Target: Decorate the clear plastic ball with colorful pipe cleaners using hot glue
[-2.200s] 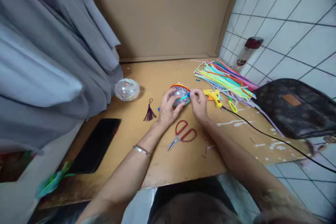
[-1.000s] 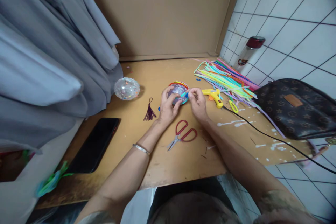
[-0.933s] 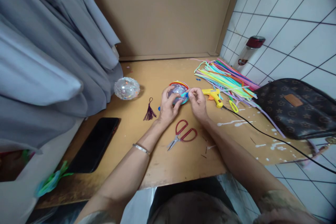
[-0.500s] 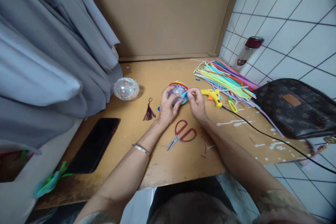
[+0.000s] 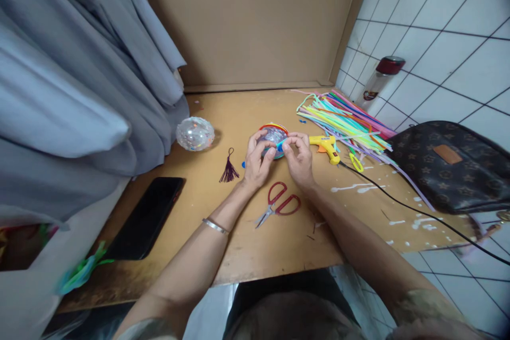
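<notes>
From the head camera, the clear round ball (image 5: 274,133), plastic-looking and banded near its top with red and yellow strips, sits on the tan wooden table (image 5: 239,257) between the two hands, with turquoise along its lower right edge. A small bright-blue piece (image 5: 280,147) shows at its near right side. The left hand (image 5: 256,163) curves around the ball's left side, fingers bent and slightly spread, gripping it. The right hand (image 5: 300,163) has its thumb and forefinger nearly closed, pinching the blue piece; the exact contact is partly hidden.

Beside the white tiled wall is the clear bottle with a dark red lid (image 5: 375,86); whether anything is inside cannot be told. The dark brown patterned bag with a tan patch (image 5: 458,178) lies at the right, its contents hidden.

Compared with 2.2 seconds ago, the right fingertips and the blue piece have shifted inward, closer to the left thumb. The yellow glue gun (image 5: 327,144) and red-handled metal scissors (image 5: 274,208) keep their places on the table.
</notes>
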A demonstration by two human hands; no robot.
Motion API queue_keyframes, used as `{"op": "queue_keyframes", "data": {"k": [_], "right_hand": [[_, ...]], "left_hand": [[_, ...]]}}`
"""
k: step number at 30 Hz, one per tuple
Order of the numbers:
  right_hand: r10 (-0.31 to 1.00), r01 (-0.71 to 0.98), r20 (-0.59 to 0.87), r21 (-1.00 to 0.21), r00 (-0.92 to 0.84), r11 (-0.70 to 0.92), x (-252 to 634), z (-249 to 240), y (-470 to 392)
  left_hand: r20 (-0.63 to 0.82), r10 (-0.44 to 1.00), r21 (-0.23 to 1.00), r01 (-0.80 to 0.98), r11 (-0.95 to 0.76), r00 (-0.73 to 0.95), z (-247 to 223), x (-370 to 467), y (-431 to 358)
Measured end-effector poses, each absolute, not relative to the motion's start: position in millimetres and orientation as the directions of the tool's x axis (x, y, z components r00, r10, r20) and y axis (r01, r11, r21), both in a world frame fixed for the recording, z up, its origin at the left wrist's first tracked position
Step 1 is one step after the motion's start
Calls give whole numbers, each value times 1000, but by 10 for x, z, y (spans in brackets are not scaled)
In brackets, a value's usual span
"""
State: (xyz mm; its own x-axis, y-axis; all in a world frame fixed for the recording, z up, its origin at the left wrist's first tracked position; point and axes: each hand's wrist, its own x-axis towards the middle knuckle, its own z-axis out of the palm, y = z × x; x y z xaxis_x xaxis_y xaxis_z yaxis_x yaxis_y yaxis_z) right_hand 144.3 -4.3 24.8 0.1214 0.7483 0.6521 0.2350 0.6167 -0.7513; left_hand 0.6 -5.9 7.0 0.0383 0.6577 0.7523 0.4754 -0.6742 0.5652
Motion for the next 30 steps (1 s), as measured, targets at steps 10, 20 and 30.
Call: {"op": "queue_keyframes", "data": {"k": [10,20,30], "right_hand": [[765,271,639,-752,74,601,1409,206,-67],[731,322,682,-701,41,636,1445,203,-48],[700,347,701,-695,137,629,1451,255,-77]], "left_hand": [[778,628,543,485,-686,16,-12,35,5],[779,627,557,472,-684,-10,19,38,-27],[669,729,720,372,-586,-145,166,63,-190]]}}
